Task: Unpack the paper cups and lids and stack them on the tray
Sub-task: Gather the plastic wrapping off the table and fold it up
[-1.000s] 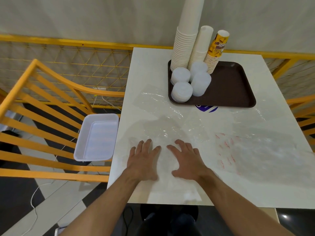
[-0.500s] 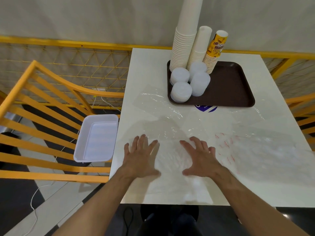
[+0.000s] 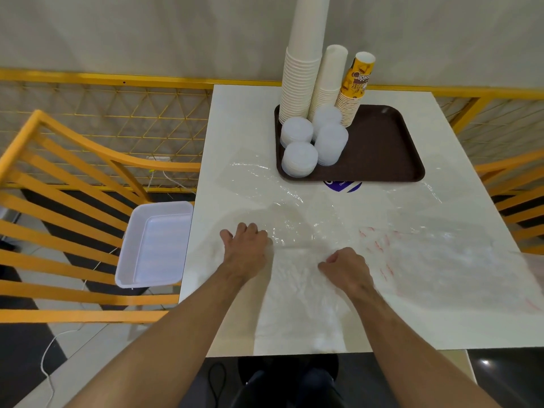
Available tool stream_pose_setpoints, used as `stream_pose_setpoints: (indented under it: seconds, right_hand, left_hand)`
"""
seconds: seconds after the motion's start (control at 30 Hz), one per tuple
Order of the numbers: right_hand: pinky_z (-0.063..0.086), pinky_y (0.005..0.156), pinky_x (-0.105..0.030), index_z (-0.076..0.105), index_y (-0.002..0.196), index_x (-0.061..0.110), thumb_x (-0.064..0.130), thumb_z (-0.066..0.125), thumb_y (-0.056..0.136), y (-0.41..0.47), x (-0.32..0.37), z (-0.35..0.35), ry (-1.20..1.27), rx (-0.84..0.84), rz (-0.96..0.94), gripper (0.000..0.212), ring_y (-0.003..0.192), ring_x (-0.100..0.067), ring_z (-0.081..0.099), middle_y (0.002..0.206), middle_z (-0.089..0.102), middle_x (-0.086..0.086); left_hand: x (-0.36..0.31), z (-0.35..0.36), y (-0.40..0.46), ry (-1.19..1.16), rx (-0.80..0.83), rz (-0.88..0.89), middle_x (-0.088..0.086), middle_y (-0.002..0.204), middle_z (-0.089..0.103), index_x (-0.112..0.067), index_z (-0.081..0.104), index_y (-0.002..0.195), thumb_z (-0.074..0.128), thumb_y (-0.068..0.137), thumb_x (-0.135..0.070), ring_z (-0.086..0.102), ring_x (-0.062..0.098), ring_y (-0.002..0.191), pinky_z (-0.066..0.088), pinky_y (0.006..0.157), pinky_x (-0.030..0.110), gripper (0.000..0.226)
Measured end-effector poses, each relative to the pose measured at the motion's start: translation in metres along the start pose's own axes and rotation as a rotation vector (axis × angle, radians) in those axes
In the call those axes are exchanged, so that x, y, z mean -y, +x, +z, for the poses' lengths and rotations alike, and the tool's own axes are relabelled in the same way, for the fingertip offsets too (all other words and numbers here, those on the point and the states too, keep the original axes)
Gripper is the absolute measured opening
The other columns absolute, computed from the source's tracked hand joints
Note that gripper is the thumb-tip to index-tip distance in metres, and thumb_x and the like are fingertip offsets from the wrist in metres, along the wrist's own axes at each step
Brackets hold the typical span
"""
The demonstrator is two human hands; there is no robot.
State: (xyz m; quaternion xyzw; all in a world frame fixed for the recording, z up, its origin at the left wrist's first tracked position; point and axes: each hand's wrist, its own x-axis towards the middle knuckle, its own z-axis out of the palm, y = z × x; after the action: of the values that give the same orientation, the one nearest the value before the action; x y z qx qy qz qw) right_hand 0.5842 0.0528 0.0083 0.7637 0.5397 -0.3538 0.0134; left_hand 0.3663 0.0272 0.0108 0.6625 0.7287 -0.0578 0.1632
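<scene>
A brown tray (image 3: 382, 148) sits at the table's far side. On its left stand two tall stacks of white paper cups (image 3: 300, 83), a shorter yellow printed cup stack (image 3: 354, 89) and several stacks of translucent lids (image 3: 298, 159). Clear plastic bags (image 3: 300, 219) lie flat on the white table (image 3: 235, 113) in front of the tray. My left hand (image 3: 247, 248) and my right hand (image 3: 347, 266) both rest on the near plastic with fingers curled, gripping its folded edge.
A clear bag with red print (image 3: 441, 254) covers the table's right side. A white plastic bin (image 3: 156, 245) sits on the yellow chair (image 3: 73, 172) left of the table. Yellow railing runs behind. A blue sticker (image 3: 343, 185) shows by the tray.
Both hands went from flat with spread fingers to curled on the plastic. They moved apart and slightly forward, and the bag's near part now lies folded toward me.
</scene>
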Motion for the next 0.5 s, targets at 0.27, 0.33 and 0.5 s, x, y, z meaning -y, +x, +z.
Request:
stream_pose_setpoints:
  seconds: [0.27,0.33,0.5]
  right_hand:
    - [0.048,0.06,-0.021,0.07,0.085,0.021,0.014,0.074,0.078,0.003,-0.014,-0.003,0.306,0.045,-0.094,0.011,0.074,-0.012,0.065,0.078,0.069,0.007]
    - [0.046,0.062,-0.021,0.069,0.089,0.02,0.013,0.079,0.078,0.005,-0.016,-0.012,0.417,0.106,-0.135,0.017,0.07,-0.013,0.06,0.069,0.064,0.009]
    - [0.041,0.058,-0.015,0.071,0.084,0.017,0.006,0.071,0.09,-0.002,0.005,-0.061,0.423,0.35,-0.38,0.012,0.067,-0.011,0.054,0.066,0.056,0.006]
  left_hand:
    - [0.009,-0.01,-0.005,-0.22,0.095,0.082,-0.009,0.098,0.059,-0.023,0.055,0.112,0.053,0.082,-0.005,0.054,0.018,0.099,0.02,0.081,0.032,0.034]
    - [0.017,-0.02,-0.005,-0.39,0.17,0.102,-0.003,0.1,0.065,-0.017,0.064,0.105,0.057,0.084,-0.005,0.053,0.016,0.089,0.033,0.074,0.022,0.026]
    - [0.033,-0.059,-0.01,-0.759,0.451,0.08,0.0,0.091,0.067,-0.014,0.06,0.092,0.071,0.083,-0.008,0.066,0.017,0.073,0.043,0.064,0.025,0.015]
